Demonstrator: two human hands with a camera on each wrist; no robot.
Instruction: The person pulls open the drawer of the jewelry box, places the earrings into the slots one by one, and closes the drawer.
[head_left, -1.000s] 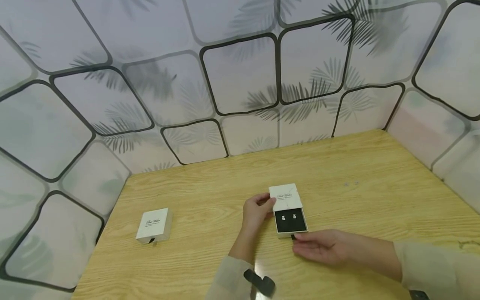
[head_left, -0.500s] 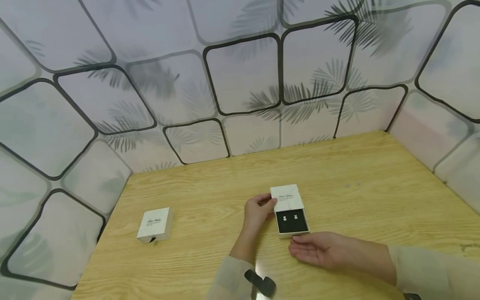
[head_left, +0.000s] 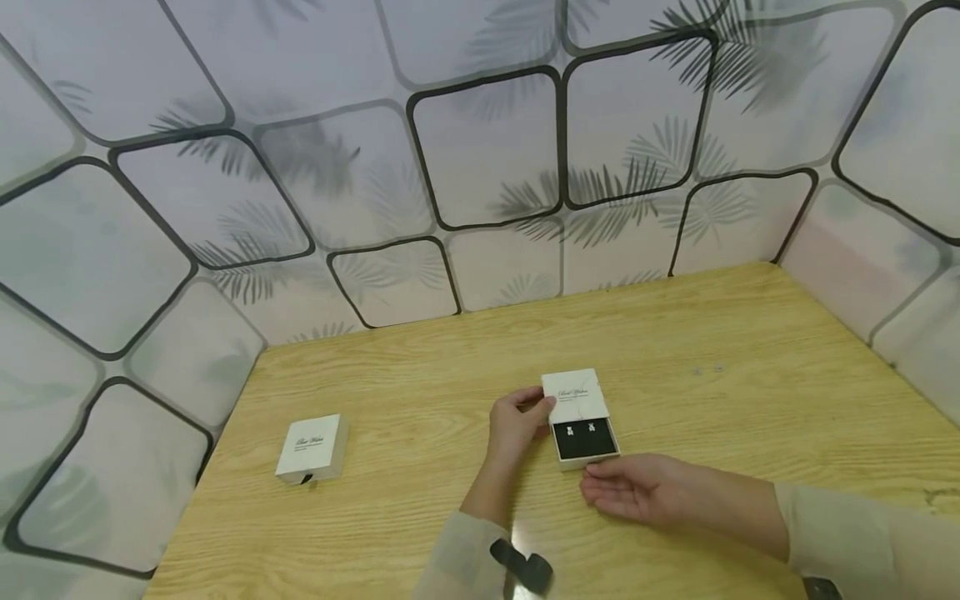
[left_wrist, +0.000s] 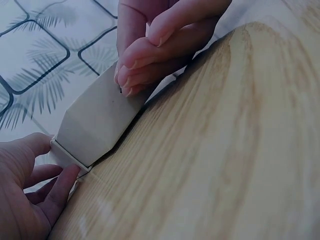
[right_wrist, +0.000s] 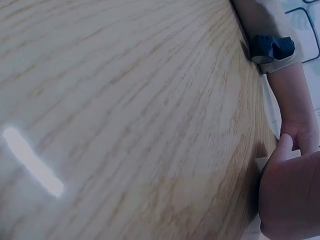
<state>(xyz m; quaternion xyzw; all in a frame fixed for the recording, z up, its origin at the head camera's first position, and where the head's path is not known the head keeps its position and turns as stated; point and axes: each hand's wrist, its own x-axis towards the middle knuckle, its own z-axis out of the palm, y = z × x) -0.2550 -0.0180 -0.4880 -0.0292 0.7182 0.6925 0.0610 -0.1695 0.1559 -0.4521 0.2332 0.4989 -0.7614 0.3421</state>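
A white sliding jewelry box (head_left: 576, 397) with black script on its cover lies on the wooden table, its drawer (left_wrist: 102, 112) pulled partway out toward me. Two small silvery earrings (head_left: 592, 427) sit on the drawer's black pad (head_left: 585, 442). My left hand (head_left: 516, 429) grips the cover at its left side, thumb on top. In the left wrist view, the fingers of that hand (left_wrist: 32, 180) hold the cover's open end. My right hand (head_left: 637, 490) touches the drawer's front with loosely extended fingertips. The right wrist view has that hand (right_wrist: 290, 200) hiding most of the box.
A second white box (head_left: 311, 448), closed and with a dark pull tab, stands at the left of the table (head_left: 405, 392). Two tiny clear bits (head_left: 708, 369) lie toward the back right. A patterned wall covering (head_left: 495, 267) borders the table's back and sides.
The drawer has slid a little way into its cover, and the earrings have moved nearer the cover's edge. My right fingers have shifted from the pull tab to the drawer front. My left hand stays put.
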